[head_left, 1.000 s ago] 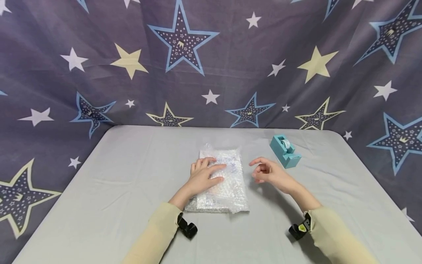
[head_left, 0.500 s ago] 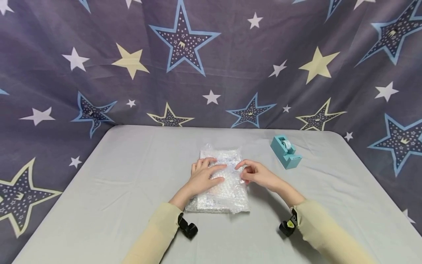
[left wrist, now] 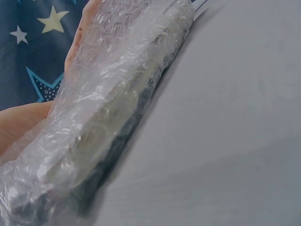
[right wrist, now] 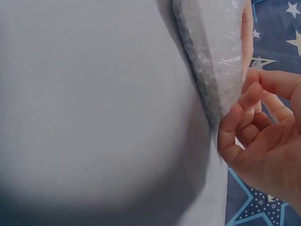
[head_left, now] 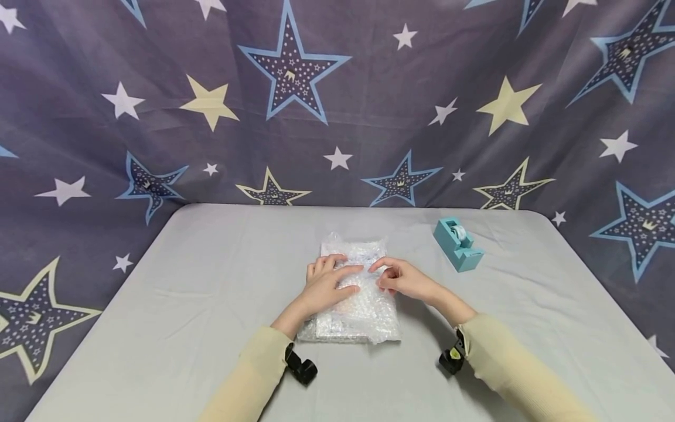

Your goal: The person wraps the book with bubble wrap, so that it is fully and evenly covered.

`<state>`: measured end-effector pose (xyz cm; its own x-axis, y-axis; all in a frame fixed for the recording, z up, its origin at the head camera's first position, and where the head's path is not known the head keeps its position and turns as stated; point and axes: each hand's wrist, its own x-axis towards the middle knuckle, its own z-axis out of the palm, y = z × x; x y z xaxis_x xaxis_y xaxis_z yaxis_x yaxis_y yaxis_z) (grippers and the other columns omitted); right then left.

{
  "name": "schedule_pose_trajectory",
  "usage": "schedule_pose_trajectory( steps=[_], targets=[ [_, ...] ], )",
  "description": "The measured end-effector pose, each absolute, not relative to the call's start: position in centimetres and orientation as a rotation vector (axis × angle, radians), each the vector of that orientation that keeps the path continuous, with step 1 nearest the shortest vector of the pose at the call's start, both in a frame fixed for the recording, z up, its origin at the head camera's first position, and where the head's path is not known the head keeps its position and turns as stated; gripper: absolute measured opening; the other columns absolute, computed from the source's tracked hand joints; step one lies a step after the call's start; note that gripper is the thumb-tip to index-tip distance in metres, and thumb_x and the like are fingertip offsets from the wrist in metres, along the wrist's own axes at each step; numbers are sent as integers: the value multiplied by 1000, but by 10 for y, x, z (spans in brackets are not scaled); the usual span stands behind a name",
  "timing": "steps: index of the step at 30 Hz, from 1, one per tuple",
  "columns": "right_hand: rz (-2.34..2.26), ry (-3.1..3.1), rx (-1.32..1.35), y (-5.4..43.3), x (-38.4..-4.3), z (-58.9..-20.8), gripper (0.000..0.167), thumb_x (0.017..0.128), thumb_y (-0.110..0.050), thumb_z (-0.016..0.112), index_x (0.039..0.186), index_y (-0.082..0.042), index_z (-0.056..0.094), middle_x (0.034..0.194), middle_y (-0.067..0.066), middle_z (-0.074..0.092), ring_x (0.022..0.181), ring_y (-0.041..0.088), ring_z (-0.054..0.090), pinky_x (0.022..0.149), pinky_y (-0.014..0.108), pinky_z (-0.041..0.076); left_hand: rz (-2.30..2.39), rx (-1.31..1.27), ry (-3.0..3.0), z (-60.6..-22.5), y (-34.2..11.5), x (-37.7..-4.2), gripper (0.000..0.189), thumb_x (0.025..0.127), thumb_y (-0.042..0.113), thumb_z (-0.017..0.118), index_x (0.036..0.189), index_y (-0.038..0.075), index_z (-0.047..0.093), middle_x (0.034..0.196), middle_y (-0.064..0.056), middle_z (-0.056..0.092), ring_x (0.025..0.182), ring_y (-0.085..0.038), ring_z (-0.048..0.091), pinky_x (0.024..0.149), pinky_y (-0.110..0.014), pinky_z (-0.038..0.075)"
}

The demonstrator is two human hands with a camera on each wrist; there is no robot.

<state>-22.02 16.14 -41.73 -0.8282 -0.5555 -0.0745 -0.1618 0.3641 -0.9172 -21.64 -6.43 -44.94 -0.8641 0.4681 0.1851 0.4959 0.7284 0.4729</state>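
A flat, rectangular package in clear bubble wrap (head_left: 364, 310) lies on the table, with pale contents showing through. My left hand (head_left: 323, 288) rests on its left part, fingers spread across the wrap. From the right, my right hand (head_left: 403, 280) reaches over the package's right edge. Its index finger stretches onto the top, and the other fingers are bent in. Near the right hand (right wrist: 268, 122) in the right wrist view, the wrap's edge meets the fingertips. Whether they pinch anything thin and clear cannot be made out. The left wrist view shows the package's near side (left wrist: 117, 103).
A teal tape dispenser (head_left: 457, 245) with a roll in it stands at the back right of the table. Grey cloth (head_left: 211, 258) covers the tabletop. Behind it hangs a dark curtain (head_left: 369, 105) with stars.
My right hand has moved left from beside the package onto its right part, mostly before the half-second-old frame. The left hand and the package have stayed in place.
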Motion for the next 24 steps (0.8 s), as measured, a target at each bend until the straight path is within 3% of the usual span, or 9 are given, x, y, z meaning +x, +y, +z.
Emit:
schedule_pose_trajectory(
  steps=[11,19,24],
  targets=[
    [-1437,2305,-531,154,-224,-421,23,87,-11,55,108,-2,56,67,9,60,51,12,46,51,29,43,-823,-803,-2873,-450,-65,-217,45,86,46,56,129,34,51,137,-5,35,120,-26,28,93,-44,20],
    [-1493,2351,-440,145,-217,-413,19,89,-7,52,104,5,57,65,21,57,48,16,43,46,27,39,-813,-796,-2886,-451,-66,-219,45,86,47,55,129,35,50,138,-4,35,120,-25,28,93,-43,20],
    [-1471,2417,-427,145,-218,-419,14,87,-9,55,98,-2,61,60,12,57,45,13,42,44,24,36,-818,-803,-2888,-450,-66,-218,45,86,45,56,129,34,50,138,-4,35,120,-26,28,93,-43,20]
  ],
)
